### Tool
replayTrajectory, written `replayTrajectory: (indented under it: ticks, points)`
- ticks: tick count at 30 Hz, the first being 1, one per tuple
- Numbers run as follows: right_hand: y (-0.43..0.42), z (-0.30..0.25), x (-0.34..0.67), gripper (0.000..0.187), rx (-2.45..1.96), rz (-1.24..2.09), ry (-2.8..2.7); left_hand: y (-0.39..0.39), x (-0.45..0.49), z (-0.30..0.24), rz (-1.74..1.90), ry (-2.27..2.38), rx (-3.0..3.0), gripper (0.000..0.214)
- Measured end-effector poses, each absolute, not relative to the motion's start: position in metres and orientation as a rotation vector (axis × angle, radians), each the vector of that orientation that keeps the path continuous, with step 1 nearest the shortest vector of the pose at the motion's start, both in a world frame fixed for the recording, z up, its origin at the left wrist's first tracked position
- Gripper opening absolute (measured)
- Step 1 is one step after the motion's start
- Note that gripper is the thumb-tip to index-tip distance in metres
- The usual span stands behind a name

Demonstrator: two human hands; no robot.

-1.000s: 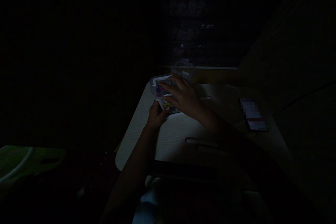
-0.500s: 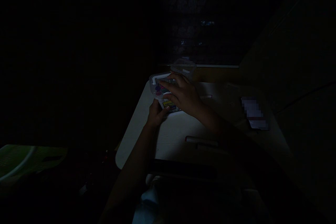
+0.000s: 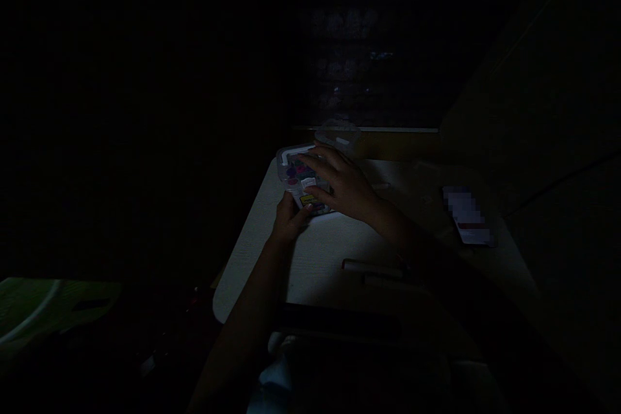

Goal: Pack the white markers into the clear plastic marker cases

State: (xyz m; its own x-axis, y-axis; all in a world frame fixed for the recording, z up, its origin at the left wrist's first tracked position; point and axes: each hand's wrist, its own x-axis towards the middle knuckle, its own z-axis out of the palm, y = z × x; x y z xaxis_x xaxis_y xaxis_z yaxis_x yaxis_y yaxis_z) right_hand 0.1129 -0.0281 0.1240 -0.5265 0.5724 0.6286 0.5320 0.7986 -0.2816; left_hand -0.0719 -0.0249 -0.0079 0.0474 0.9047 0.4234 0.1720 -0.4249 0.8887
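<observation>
In the dim light, a clear plastic box (image 3: pixel 283 165) with a white handle-like edge stands at the table's far left part. Purple, pink and green round ends, seemingly of markers, show inside it, and a yellow label is on its front. My left hand (image 3: pixel 287 218) is wrapped around its lower left corner, thumb across the front. My right hand (image 3: pixel 345 186) lies over the right side and top of the box, fingers stretched and apart, apparently touching it. Behind the box is a clear plastic piece (image 3: pixel 338 132), perhaps a lid.
The white table (image 3: pixel 315 255) bears two dark-looking markers (image 3: pixel 371 268) near its front and another pale stick-like item (image 3: pixel 381 186) behind my right wrist. A phone (image 3: pixel 468 217) with a blurred screen lies at right. Something green (image 3: pixel 58 304) is at the far left.
The view has tilted slightly up, so things sit a little lower, and it is dimmer. The right hand's fingers have shifted slightly over the box; the left hand keeps its grip.
</observation>
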Motion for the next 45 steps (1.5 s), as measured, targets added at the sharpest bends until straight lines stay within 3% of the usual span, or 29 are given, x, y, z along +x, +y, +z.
replayTrajectory:
  ticks: [6,17,24,32,45]
  points:
    - [-0.007,0.128,0.146,0.043,-0.868,-0.036,-1.919,-0.024,-0.072,-0.011,1.442,1.089,1.56,0.054]
    - [0.056,0.092,0.153,0.075,-1.152,0.212,-1.744,-0.017,-0.069,-0.01,1.538,1.112,1.523,0.053]
    - [0.069,0.083,0.152,0.059,-1.151,0.446,-1.641,-0.006,-0.077,-0.008,1.538,1.075,1.514,0.055]
    - [0.062,0.104,0.208,0.094,-1.036,0.41,-1.544,0.029,-0.071,0.011,1.43,0.872,1.349,0.056]
    - [0.009,0.116,0.248,0.102,-0.953,0.346,-1.736,0.085,-0.026,0.015,1.268,0.775,1.334,0.052]
